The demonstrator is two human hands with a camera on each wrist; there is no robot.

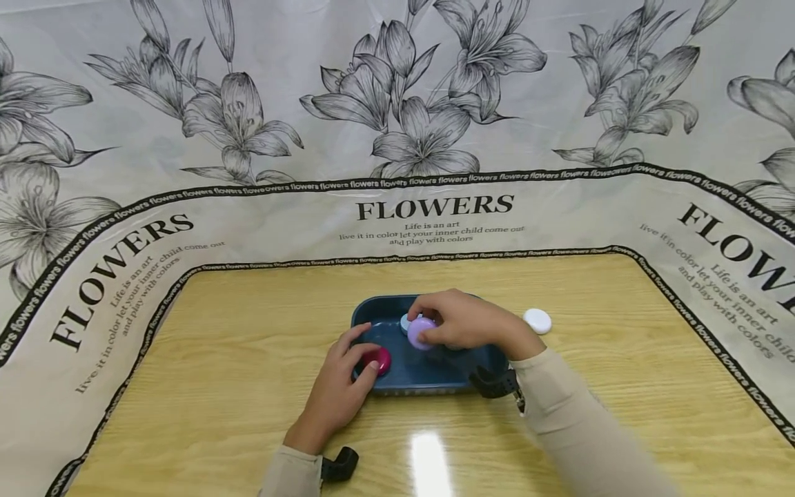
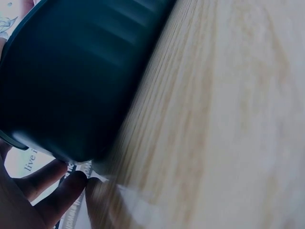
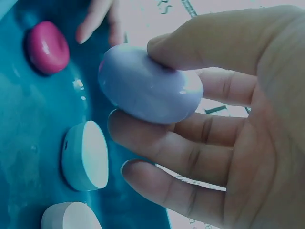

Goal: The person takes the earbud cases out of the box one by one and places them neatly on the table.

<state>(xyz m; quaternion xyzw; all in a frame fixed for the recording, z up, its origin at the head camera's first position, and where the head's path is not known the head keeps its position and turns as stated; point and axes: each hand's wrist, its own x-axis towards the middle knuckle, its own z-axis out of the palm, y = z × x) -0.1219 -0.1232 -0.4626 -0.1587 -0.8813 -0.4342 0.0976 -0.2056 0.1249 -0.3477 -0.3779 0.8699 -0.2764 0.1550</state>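
My right hand pinches a smooth, rounded lilac piece between thumb and fingers, holding it above a dark blue basin. My left hand reaches over the basin's left end, fingers spread around a glossy magenta rounded piece. In the right wrist view, that piece sits inside the basin, with left fingertips a small gap from it. Under the right hand a pale blue piece stands in the basin, and another whitish piece shows beside it. The left wrist view shows mostly the basin's outer wall.
A white rounded piece lies on the wooden table just right of the basin. Behind and at both sides hangs a white cloth printed with flowers and lettering. Dark straps with small devices sit at both wrists.
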